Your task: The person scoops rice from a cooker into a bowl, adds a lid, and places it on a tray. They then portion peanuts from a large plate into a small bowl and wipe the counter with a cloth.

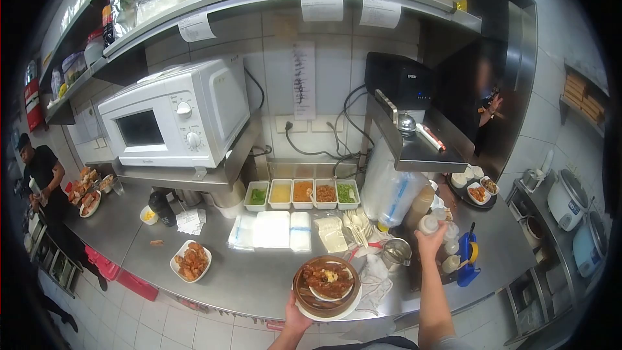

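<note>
Near the counter's front edge, my left hand [295, 316] holds the rim of a round brown dish [302, 297] with a plate under it. Browned food [327, 279] with a pale topping lies in the dish. My right hand [430, 236] reaches to the right and grips a squeeze bottle [428, 223] by its upper part, among several other bottles [451, 246]. A crumpled white cloth [376, 283] and a metal container [395, 254] are between my hands.
A square bowl of fried food [191, 261] stands left. Behind are five-less-labelled topping tubs [302, 194], plastic bags [271, 229] and a microwave [175, 116]. A blue holder [467, 259] stands right. One person [45, 172] is far left, another [483, 97] behind the counter.
</note>
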A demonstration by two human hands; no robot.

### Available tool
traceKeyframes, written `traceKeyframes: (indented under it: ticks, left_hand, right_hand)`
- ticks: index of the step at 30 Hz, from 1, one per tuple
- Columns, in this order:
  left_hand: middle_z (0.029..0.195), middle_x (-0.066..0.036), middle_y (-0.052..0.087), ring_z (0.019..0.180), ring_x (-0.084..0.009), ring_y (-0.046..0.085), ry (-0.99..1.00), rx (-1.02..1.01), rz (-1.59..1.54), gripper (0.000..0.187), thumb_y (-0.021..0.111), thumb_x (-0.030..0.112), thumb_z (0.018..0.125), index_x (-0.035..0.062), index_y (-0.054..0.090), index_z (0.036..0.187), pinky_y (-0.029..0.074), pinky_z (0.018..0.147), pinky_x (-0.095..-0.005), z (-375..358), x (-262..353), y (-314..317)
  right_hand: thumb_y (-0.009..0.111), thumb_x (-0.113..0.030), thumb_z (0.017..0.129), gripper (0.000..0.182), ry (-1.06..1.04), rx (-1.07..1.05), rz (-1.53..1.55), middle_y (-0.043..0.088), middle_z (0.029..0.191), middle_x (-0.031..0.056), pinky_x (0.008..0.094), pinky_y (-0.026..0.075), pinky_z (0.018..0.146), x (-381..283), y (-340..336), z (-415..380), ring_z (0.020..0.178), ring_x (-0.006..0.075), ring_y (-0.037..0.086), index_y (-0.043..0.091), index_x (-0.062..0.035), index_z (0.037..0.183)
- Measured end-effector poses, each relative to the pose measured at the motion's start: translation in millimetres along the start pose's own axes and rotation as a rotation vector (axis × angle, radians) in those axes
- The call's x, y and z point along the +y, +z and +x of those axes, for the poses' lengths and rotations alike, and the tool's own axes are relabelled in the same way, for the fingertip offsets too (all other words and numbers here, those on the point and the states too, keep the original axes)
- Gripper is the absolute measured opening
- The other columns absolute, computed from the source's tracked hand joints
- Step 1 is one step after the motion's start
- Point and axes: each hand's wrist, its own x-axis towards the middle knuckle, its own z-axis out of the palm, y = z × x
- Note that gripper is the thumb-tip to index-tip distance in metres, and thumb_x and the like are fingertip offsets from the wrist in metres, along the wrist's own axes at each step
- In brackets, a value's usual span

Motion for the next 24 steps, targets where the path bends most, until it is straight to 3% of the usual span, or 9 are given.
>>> traceKeyframes:
  ticks: [7, 9, 11, 13, 15, 19, 21, 23, 24]
  left_hand:
    - [0.138, -0.014, 0.032, 0.127, -0.0312, 0.030, -0.026, -0.048, -0.085, 0.056, 0.025, 0.046, 0.094, 0.0079, 0.032, 0.134, 0.023, 0.106, -0.0437, 13, 2, 3]
    - [0.138, -0.013, 0.033, 0.126, -0.0308, 0.031, 0.016, -0.005, -0.044, 0.054, 0.027, 0.045, 0.094, 0.0080, 0.032, 0.133, 0.023, 0.106, -0.0433, 17, 0, 8]
    - [0.136, -0.011, 0.037, 0.124, -0.0296, 0.035, 0.024, -0.023, -0.064, 0.052, 0.027, 0.042, 0.095, 0.0070, 0.034, 0.132, 0.026, 0.105, -0.0423, 24, -2, 6]
    - [0.135, -0.011, 0.038, 0.122, -0.0290, 0.037, 0.024, -0.021, -0.083, 0.052, 0.026, 0.042, 0.095, 0.0073, 0.035, 0.132, 0.028, 0.104, -0.0420, 26, -3, 11]
    - [0.135, -0.011, 0.038, 0.123, -0.0288, 0.036, 0.017, -0.009, -0.088, 0.052, 0.025, 0.042, 0.095, 0.0074, 0.034, 0.132, 0.028, 0.104, -0.0419, 28, -3, 11]
    - [0.137, -0.011, 0.036, 0.125, -0.0280, 0.034, 0.024, -0.042, -0.105, 0.053, 0.023, 0.043, 0.095, 0.0078, 0.032, 0.134, 0.027, 0.105, -0.0418, 34, -3, 13]
    - [0.137, -0.011, 0.035, 0.126, -0.0283, 0.033, 0.028, -0.044, -0.098, 0.054, 0.021, 0.043, 0.095, 0.0078, 0.032, 0.134, 0.026, 0.106, -0.0420, 35, -3, 10]
    - [0.138, -0.011, 0.034, 0.126, -0.0285, 0.032, 0.034, -0.046, -0.091, 0.054, 0.020, 0.044, 0.095, 0.0077, 0.031, 0.134, 0.025, 0.106, -0.0422, 36, -3, 7]
    - [0.138, -0.011, 0.033, 0.127, -0.0291, 0.032, 0.035, -0.061, -0.099, 0.055, 0.019, 0.044, 0.095, 0.0077, 0.030, 0.135, 0.025, 0.106, -0.0425, 37, -3, 7]
  right_hand:
    - [0.074, -0.008, 0.061, 0.077, -0.137, -0.087, 0.316, 0.044, 0.116, 0.0124, 0.0331, 0.037, 0.092, -70, -60, 30, 0.106, 0.0227, 0.047, 0.031, -0.0051, 0.124]
    - [0.071, -0.011, 0.069, 0.070, 0.001, -0.155, 0.794, 0.046, 0.117, 0.0115, 0.0310, 0.039, 0.090, -84, -65, 37, 0.105, 0.0209, 0.048, 0.031, -0.0056, 0.127]
    - [0.065, -0.018, 0.076, 0.058, 0.129, -0.293, 1.022, 0.049, 0.116, 0.0110, 0.0313, 0.042, 0.088, -107, -72, 33, 0.102, 0.0199, 0.051, 0.036, -0.0043, 0.125]
    - [0.059, -0.039, 0.078, 0.055, 0.259, -0.410, 0.955, 0.058, 0.103, 0.0123, 0.0327, 0.049, 0.079, -110, -65, 22, 0.092, 0.0206, 0.058, 0.046, -0.0021, 0.116]
    - [0.061, -0.044, 0.073, 0.064, 0.314, -0.799, 0.888, 0.059, 0.100, 0.0141, 0.0338, 0.050, 0.077, -116, -61, 12, 0.091, 0.0216, 0.059, 0.044, -0.0017, 0.118]
    - [0.073, -0.032, 0.065, 0.072, 0.313, -1.176, 0.634, 0.054, 0.110, 0.0141, 0.0346, 0.046, 0.085, -120, -33, -20, 0.100, 0.0222, 0.055, 0.039, -0.0060, 0.123]
    - [0.075, -0.025, 0.065, 0.072, 0.114, -1.469, 0.358, 0.049, 0.114, 0.0128, 0.0323, 0.038, 0.093, -126, -20, -25, 0.106, 0.0214, 0.049, 0.038, -0.0076, 0.125]
    - [0.074, -0.025, 0.068, 0.072, 0.178, -1.626, 0.350, 0.048, 0.114, 0.0117, 0.0300, 0.034, 0.095, -138, -11, -33, 0.109, 0.0204, 0.045, 0.036, -0.0064, 0.125]
    - [0.074, -0.030, 0.068, 0.073, 0.029, -1.724, 0.172, 0.051, 0.111, 0.0129, 0.0305, 0.037, 0.092, -141, -7, -36, 0.105, 0.0215, 0.048, 0.036, -0.0043, 0.124]
